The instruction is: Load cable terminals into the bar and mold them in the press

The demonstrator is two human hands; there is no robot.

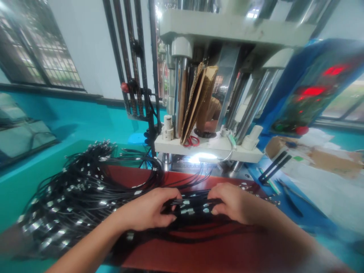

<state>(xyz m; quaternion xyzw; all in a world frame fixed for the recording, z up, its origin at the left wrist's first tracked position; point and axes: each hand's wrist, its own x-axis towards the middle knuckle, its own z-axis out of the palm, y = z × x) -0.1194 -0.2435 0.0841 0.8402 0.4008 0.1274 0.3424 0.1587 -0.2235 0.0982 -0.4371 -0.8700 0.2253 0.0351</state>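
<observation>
Several black cables (pixel 193 207) in one bunch at 6 o'clock: had those held narrow, left hand (pixel 156 208) at 7 o'clock and right hand (pixel 236 203) at 5, with fingers and thumbs curled in on either side of some shiny metal-looking ends. Held over a red board (pixel 204 254), right in front of a pale press (pixel 227 30) at 12 to 1 o'clock. Couldn't tell whether resting on the board or lifted just clear.

Progress-wise, had this bunch gathered up but not let go of yet, so would've called it partway at best. Saw a big heap of similar cables (pixel 76 189) at 8 o'clock, beside a green bin wall (pixel 17 204), mostly outside both grips. Honestly couldn't say whether to count that lot as finished or waiting. Also spotted dark-handled pliers (pixel 291 199) at 4 o'clock, untouched. Couldn't judge the ends' condition either, way too blurry.
</observation>
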